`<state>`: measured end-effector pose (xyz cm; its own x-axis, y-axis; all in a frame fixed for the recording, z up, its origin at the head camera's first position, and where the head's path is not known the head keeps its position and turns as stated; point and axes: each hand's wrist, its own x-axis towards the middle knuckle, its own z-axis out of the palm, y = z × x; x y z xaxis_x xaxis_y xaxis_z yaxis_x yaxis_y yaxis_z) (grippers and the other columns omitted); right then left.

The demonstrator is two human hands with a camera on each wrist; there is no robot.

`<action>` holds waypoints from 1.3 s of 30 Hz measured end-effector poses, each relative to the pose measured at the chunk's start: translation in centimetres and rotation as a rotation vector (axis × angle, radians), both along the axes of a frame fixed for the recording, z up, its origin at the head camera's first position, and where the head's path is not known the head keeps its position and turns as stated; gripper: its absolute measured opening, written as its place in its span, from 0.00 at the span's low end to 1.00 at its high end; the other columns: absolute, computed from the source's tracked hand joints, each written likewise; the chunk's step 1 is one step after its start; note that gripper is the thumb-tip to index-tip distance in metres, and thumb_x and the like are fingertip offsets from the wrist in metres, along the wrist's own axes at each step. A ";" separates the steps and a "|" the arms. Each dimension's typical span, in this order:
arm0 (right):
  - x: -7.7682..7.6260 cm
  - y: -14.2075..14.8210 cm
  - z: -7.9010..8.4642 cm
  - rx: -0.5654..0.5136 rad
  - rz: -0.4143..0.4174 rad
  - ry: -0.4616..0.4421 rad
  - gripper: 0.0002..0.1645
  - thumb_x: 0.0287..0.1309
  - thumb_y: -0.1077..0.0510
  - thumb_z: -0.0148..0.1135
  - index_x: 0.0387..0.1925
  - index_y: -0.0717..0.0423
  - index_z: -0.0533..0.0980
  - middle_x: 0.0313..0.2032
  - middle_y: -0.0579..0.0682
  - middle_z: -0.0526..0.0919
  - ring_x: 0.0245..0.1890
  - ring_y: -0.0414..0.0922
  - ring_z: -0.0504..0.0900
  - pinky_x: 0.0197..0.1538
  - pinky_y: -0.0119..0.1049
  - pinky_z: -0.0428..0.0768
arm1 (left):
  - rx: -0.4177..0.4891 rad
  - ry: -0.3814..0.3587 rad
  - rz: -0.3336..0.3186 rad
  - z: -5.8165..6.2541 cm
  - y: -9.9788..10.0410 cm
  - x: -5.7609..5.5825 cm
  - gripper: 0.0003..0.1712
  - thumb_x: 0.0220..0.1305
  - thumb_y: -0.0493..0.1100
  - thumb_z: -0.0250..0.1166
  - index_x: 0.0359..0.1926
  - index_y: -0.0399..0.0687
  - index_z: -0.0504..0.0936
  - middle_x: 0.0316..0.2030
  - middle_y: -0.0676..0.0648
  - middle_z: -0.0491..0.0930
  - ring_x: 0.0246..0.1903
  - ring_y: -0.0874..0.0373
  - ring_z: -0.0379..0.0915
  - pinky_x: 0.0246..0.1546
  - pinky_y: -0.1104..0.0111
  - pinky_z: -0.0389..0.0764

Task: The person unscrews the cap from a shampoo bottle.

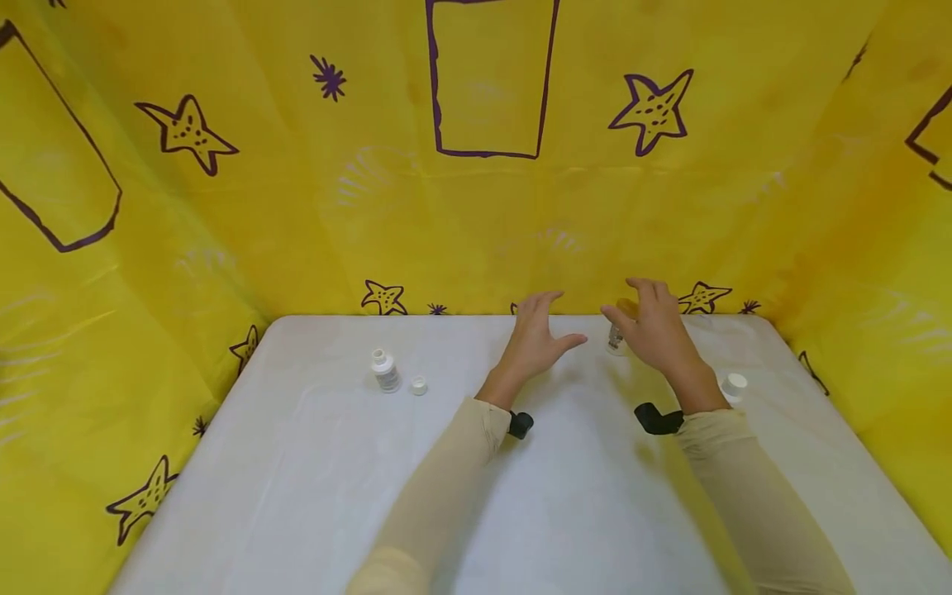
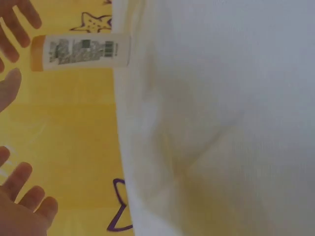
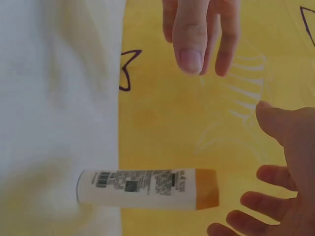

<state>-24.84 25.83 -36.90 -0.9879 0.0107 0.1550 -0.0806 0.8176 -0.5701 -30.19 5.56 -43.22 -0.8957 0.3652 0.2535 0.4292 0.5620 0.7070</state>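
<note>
A white bottle (image 3: 138,189) with an orange cap (image 3: 206,189) and printed label stands upright near the table's back edge. Closest to it is my right hand (image 1: 654,330), its fingers spread and apart from the bottle in the right wrist view. In the head view that hand partly hides the bottle (image 1: 616,339). My left hand (image 1: 534,337) hovers over the back of the table, left of the bottle, thumb and fingers parted around nothing. Both hands are raised above the tabletop.
A small white bottle (image 1: 385,372) with a bare neck stands on the left of the white table (image 1: 335,496), a small white cap (image 1: 419,385) beside it. By my right wrist is a white round-topped object (image 1: 735,383), partly hidden. Yellow patterned curtains (image 1: 483,223) surround the table.
</note>
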 end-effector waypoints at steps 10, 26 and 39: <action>-1.2 1.0 -1.8 -0.051 -0.039 0.055 0.43 0.74 0.45 0.56 0.74 0.72 0.58 0.69 0.76 0.60 0.67 0.70 0.62 0.69 0.69 0.64 | 0.067 -0.164 -0.012 -1.1 4.7 -0.5 0.50 0.62 0.59 0.73 0.77 0.52 0.59 0.74 0.46 0.60 0.74 0.51 0.58 0.73 0.55 0.69; -1.7 1.1 -2.4 -0.058 -0.046 0.048 0.36 0.76 0.53 0.55 0.71 0.76 0.61 0.64 0.77 0.68 0.61 0.69 0.69 0.64 0.65 0.71 | 0.033 -0.213 -0.075 -1.5 8.0 -0.5 0.45 0.70 0.57 0.66 0.79 0.49 0.57 0.77 0.48 0.63 0.77 0.52 0.59 0.76 0.57 0.64; -1.9 1.2 -3.6 -0.078 -0.038 0.061 0.27 0.74 0.56 0.58 0.63 0.75 0.72 0.56 0.73 0.76 0.57 0.67 0.75 0.59 0.61 0.77 | 0.030 -0.195 -0.101 -2.2 8.5 -0.4 0.32 0.74 0.54 0.62 0.72 0.50 0.67 0.68 0.47 0.74 0.68 0.52 0.71 0.69 0.59 0.74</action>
<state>-26.78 27.05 -40.54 -0.9753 0.0620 0.2122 -0.0873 0.7737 -0.6275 -30.62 14.04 -45.37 -0.8883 0.4502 0.0914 0.3358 0.5004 0.7980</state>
